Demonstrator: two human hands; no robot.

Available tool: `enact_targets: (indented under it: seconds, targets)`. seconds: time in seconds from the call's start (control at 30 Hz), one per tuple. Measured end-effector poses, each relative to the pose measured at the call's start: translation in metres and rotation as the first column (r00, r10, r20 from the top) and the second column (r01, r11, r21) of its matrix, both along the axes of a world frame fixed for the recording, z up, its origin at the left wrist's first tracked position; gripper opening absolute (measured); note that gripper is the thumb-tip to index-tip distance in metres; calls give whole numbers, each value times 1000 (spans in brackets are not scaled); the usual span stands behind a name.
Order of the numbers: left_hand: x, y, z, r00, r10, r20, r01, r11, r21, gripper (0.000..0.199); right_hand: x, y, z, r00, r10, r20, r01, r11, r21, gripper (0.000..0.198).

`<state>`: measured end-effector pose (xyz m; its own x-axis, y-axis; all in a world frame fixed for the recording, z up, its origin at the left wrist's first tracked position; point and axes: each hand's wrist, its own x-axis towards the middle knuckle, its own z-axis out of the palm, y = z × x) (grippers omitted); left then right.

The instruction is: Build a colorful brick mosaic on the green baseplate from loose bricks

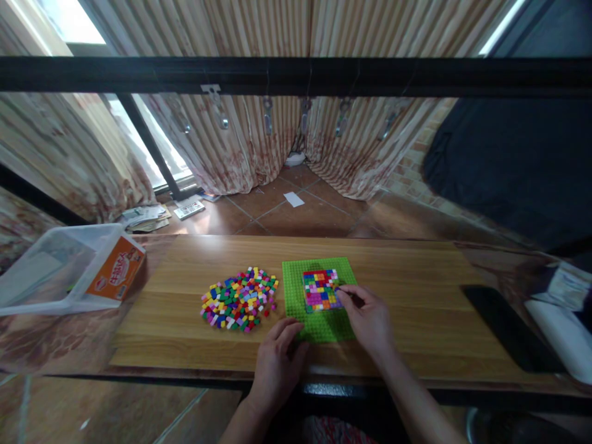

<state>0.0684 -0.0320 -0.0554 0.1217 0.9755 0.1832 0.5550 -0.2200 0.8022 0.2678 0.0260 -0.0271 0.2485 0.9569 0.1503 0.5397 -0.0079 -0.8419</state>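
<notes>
**Setting: a room in a home, most likely**

Reads as domestic from furnishings and playthings; which room, cannot tell. Far side: long striped curtains [259, 31], reddish pattern toward the hems; daylight at a window [76, 24], far left. Floor: brown tiles [268, 209], one white sheet [293, 199] lying on them; stacked papers [145, 216] at far left. Right, far: tan brick-patterned wall [411, 169]. Near: wood-grain tabletop [416, 296] bearing a heap of small, many-coloured toy bricks [240, 299].
</notes>
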Motion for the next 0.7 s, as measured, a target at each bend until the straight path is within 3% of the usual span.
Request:
enact_targets:
  seconds: [0.4,0.7]
  targets:
    - [-1,0,-2,998,-10,-58,10,1000,-2,24,-14,5,-13,994,-107,32,102,987,126,27]
    - [0,1,2,1000,-4,-31,4,1000,-6,23,-5,6,-17,989,-83,-121,90,995,46,34]
